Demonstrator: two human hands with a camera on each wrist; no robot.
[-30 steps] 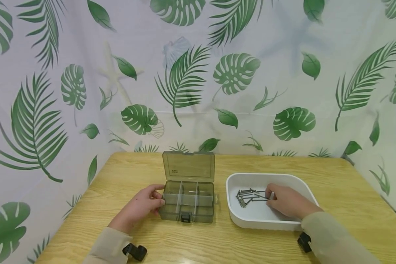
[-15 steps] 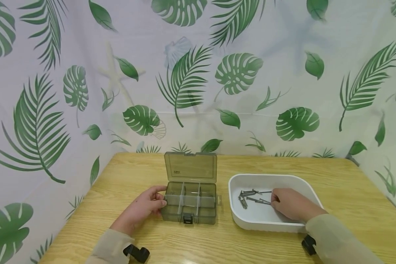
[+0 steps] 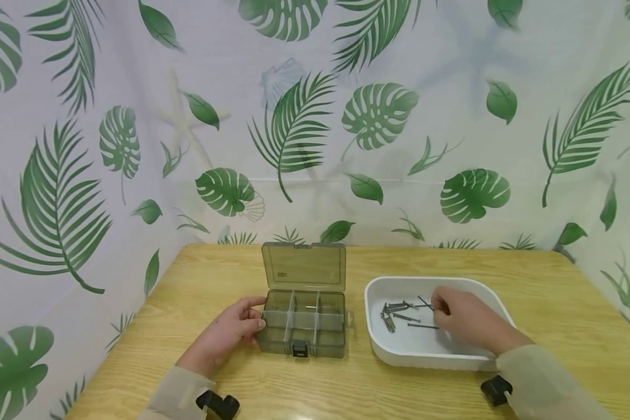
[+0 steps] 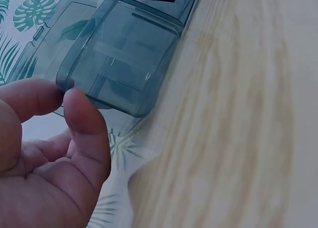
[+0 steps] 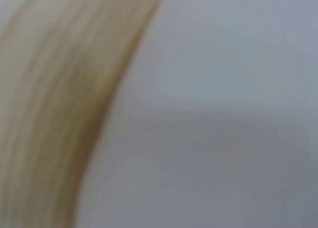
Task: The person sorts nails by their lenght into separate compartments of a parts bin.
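Observation:
My left hand [image 3: 236,322] pinches the left side of a smoky clear compartment box [image 3: 329,345], whose lid [image 3: 304,267] stands up. In the left wrist view, thumb and forefinger meet at the corner of the box [image 4: 124,84]. Inside a white tray [image 3: 425,360], my right hand [image 3: 459,315] curls its fingers downward and pinches a thin metal fastener [image 3: 424,301], like a screw or nail, tilted at the fingertips. Several more fasteners [image 3: 389,318] lie in a loose pile to the left, and a single fastener [image 3: 422,326] lies just below the fingers.
Both containers stand side by side on a wooden table [image 3: 315,388], with a narrow gap between them. A leaf-patterned cloth [image 3: 315,128] hangs behind the table. The right wrist view is blurred, showing white tray wall [image 5: 208,138] and wood grain [image 5: 54,109].
My right hand has risen slightly in the tray and turned, its fingers now tighter together. Some fasteners by its fingertips have shifted and spread apart. The left hand keeps its place on the box.

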